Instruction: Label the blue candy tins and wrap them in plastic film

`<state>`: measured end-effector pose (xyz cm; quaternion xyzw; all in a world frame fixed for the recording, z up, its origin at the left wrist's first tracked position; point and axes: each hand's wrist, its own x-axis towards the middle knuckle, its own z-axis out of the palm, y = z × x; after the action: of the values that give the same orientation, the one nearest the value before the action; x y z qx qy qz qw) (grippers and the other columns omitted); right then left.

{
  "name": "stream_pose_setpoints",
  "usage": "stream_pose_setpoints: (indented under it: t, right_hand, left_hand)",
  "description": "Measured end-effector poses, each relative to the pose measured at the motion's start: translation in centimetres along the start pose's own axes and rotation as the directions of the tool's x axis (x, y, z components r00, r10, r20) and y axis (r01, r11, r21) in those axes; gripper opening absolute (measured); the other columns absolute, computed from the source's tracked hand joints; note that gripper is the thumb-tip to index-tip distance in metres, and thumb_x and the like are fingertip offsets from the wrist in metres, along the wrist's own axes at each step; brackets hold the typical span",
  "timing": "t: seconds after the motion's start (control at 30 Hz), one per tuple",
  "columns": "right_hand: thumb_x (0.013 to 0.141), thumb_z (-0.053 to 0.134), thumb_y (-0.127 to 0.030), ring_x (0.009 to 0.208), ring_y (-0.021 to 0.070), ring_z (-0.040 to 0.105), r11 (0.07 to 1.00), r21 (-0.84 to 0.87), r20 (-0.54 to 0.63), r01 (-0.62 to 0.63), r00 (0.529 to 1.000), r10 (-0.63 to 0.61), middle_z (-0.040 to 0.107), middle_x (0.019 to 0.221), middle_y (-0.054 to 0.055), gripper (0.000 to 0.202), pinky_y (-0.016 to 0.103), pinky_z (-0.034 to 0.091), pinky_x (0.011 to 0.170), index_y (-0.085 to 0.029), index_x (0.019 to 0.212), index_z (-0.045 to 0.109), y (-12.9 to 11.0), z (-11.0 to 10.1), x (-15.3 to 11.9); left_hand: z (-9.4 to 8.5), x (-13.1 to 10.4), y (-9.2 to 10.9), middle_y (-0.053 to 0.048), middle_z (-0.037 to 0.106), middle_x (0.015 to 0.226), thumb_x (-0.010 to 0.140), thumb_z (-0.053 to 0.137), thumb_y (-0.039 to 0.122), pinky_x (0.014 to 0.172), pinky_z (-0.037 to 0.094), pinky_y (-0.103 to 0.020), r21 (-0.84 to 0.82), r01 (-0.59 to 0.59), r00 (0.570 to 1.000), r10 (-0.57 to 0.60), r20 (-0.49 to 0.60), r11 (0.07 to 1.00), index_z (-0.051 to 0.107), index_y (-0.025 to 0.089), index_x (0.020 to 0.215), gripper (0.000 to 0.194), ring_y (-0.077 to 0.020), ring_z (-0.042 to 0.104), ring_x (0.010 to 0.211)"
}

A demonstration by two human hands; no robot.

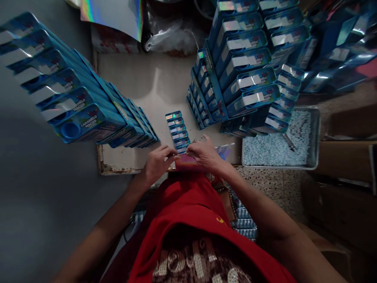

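At the front edge of the table, my left hand (159, 162) and my right hand (206, 154) are close together, with fingers pinched. Between them is a shiny purple-pink sheet (187, 162), gripped at its two sides near the table edge. Just beyond my fingers lies a short row of small blue boxes (178, 129) with pale strips; its near end reaches my fingertips. To the right of my right hand is a translucent bluish film piece (225, 151). My fingers partly hide the sheet's upper edge.
Tall stacks of blue cartons stand on the left (97, 118) and right (244, 70) of the table (138, 74). A metal tray (316, 137) of small pale-blue pieces holds a scoop-like tool (289, 142). Behind lie a plastic bag (171, 39) and an iridescent sheet (113, 15). Cardboard boxes (347, 161) are at right.
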<state>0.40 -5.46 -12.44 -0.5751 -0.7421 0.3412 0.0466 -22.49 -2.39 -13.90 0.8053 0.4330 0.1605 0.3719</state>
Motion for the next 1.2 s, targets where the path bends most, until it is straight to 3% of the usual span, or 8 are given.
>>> stream_pose_setpoints:
  t: [0.17, 0.33, 0.5, 0.6, 0.8, 0.93, 1.0, 1.2]
  right_hand:
    - [0.102, 0.054, -0.040, 0.087, 0.0209, 0.066, 1.000, -0.004, -0.014, 0.014, 1.000, -0.014, 0.075, 0.088, 0.001, 0.028, 0.053, 0.025, 0.112, -0.025, 0.087, 0.073, 0.2, -0.6, -0.2]
    - [0.103, 0.054, -0.043, 0.089, 0.0221, 0.064, 1.000, -0.029, -0.062, 0.009, 0.998, -0.011, 0.074, 0.090, 0.001, 0.029, 0.053, 0.024, 0.112, -0.025, 0.090, 0.073, 0.1, -1.0, -0.4]
    - [0.103, 0.055, -0.035, 0.091, 0.0216, 0.064, 0.999, 0.017, -0.140, -0.039, 0.989, 0.041, 0.075, 0.093, 0.002, 0.024, 0.044, 0.030, 0.105, -0.024, 0.092, 0.074, 0.5, -2.2, 0.3]
    - [0.105, 0.050, -0.029, 0.093, 0.0227, 0.062, 0.997, -0.029, -0.190, -0.075, 0.980, 0.068, 0.074, 0.095, 0.005, 0.026, 0.037, 0.036, 0.092, -0.022, 0.096, 0.073, 1.2, -2.3, 1.1]
    - [0.105, 0.044, -0.025, 0.100, 0.0282, 0.055, 0.978, -0.173, -0.273, -0.117, 0.960, 0.067, 0.070, 0.102, 0.013, 0.030, 0.039, 0.037, 0.089, -0.016, 0.100, 0.071, 2.4, -0.6, 1.9]
    - [0.105, 0.043, -0.028, 0.121, 0.0344, 0.047, 0.975, -0.167, -0.428, -0.148, 0.902, 0.063, 0.064, 0.128, 0.018, 0.038, 0.047, 0.034, 0.102, -0.013, 0.134, 0.062, 1.5, 0.6, 1.8]
    - [0.105, 0.042, -0.029, 0.124, 0.0350, 0.047, 0.981, -0.139, -0.421, -0.138, 0.905, 0.067, 0.061, 0.134, 0.017, 0.045, 0.048, 0.034, 0.103, -0.014, 0.145, 0.054, 0.7, 1.5, 2.0]
    - [0.105, 0.042, -0.025, 0.126, 0.0325, 0.052, 0.982, -0.151, -0.364, -0.114, 0.930, 0.052, 0.059, 0.143, 0.017, 0.044, 0.047, 0.033, 0.110, -0.013, 0.146, 0.055, -0.3, 5.7, 3.2]
  left_hand:
    - [-0.1, 0.5, 0.8, -0.003, 0.071, 0.086, 0.093, 0.068, 0.033, 0.082, 0.050, -0.027, -0.052, 0.024, 1.000, -0.025, -0.019, 0.998, 0.074, 0.020, 0.089, 0.015, -0.0165, 0.067, 0.082]
    - [-0.7, 1.2, 1.9, -0.002, 0.073, 0.078, 0.087, 0.072, 0.031, 0.073, 0.048, -0.026, -0.179, 0.201, 0.979, -0.201, 0.014, 0.963, 0.074, 0.019, 0.076, 0.017, -0.0161, 0.065, 0.076]
    - [-0.3, 3.2, 2.1, -0.003, 0.073, 0.069, 0.072, 0.084, 0.044, 0.063, 0.048, -0.026, -0.460, 0.427, 0.876, -0.483, -0.003, 0.778, 0.076, 0.017, 0.071, 0.028, -0.0165, 0.064, 0.066]
    - [0.9, 4.7, 1.4, -0.003, 0.072, 0.067, 0.063, 0.090, 0.045, 0.065, 0.050, -0.027, -0.596, 0.447, 0.817, -0.576, -0.032, 0.667, 0.077, 0.015, 0.071, 0.034, -0.0159, 0.063, 0.064]
    - [3.4, 6.6, 0.0, -0.004, 0.072, 0.074, 0.065, 0.087, 0.046, 0.071, 0.057, -0.029, -0.717, 0.451, 0.823, -0.558, 0.104, 0.531, 0.075, 0.014, 0.077, 0.036, -0.0148, 0.065, 0.068]
    - [4.4, 6.9, 0.1, -0.002, 0.071, 0.071, 0.066, 0.083, 0.042, 0.063, 0.056, -0.027, -0.710, 0.487, 0.775, -0.626, 0.084, 0.508, 0.074, 0.014, 0.076, 0.030, -0.0142, 0.064, 0.063]
    - [4.5, 6.9, 0.1, -0.001, 0.070, 0.069, 0.066, 0.083, 0.039, 0.062, 0.056, -0.027, -0.719, 0.483, 0.761, -0.646, 0.062, 0.500, 0.074, 0.014, 0.075, 0.028, -0.0137, 0.063, 0.062]
    - [4.2, 6.5, -0.6, -0.003, 0.070, 0.068, 0.066, 0.081, 0.040, 0.064, 0.056, -0.028, -0.745, 0.484, 0.752, -0.653, 0.087, 0.458, 0.074, 0.012, 0.076, 0.031, -0.0142, 0.064, 0.061]
